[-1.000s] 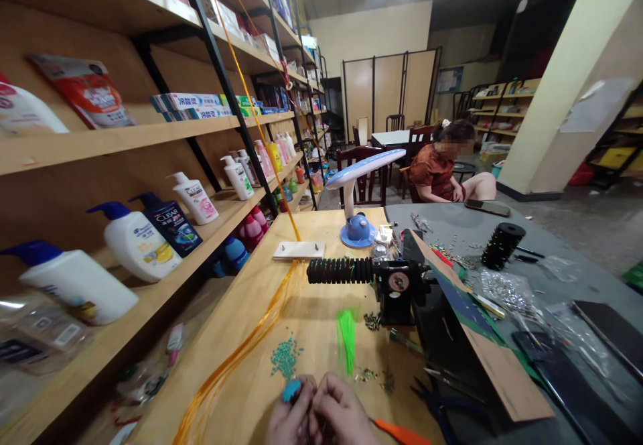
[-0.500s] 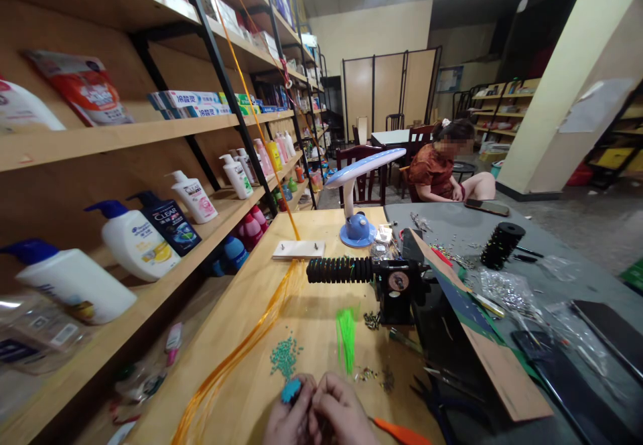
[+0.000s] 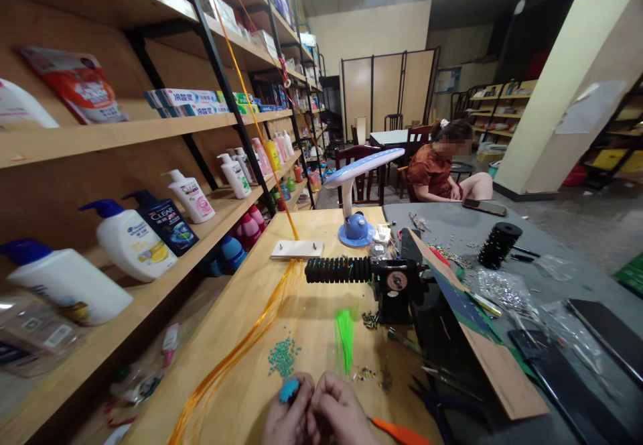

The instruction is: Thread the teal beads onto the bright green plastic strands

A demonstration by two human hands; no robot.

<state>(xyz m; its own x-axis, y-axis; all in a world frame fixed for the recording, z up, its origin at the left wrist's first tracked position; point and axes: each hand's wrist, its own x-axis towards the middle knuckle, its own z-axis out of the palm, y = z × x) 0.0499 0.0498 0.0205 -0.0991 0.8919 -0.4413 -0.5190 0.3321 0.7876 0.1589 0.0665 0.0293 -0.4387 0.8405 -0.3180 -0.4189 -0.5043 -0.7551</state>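
At the near edge of the table, my left hand and my right hand are close together, fingertips almost meeting. Both have their fingers closed in a pinch; whatever lies between the tips is too small or hidden to name. A bright teal piece shows at the fingers of my left hand; whether it is worn or held I cannot tell. Just beyond lies a loose pile of small teal beads. A bundle of neon-green strands rests past my right hand, with small metal bits beside it.
A black ridged roller on a stand crosses the table ahead. Orange threads run down the left side. Pliers and an orange-handled tool lie right. Behind stand a blue lamp and a seated person. Shelves line the left.
The whole view has shifted slightly left. My hands keep the same closed pose at the same spot on the table.
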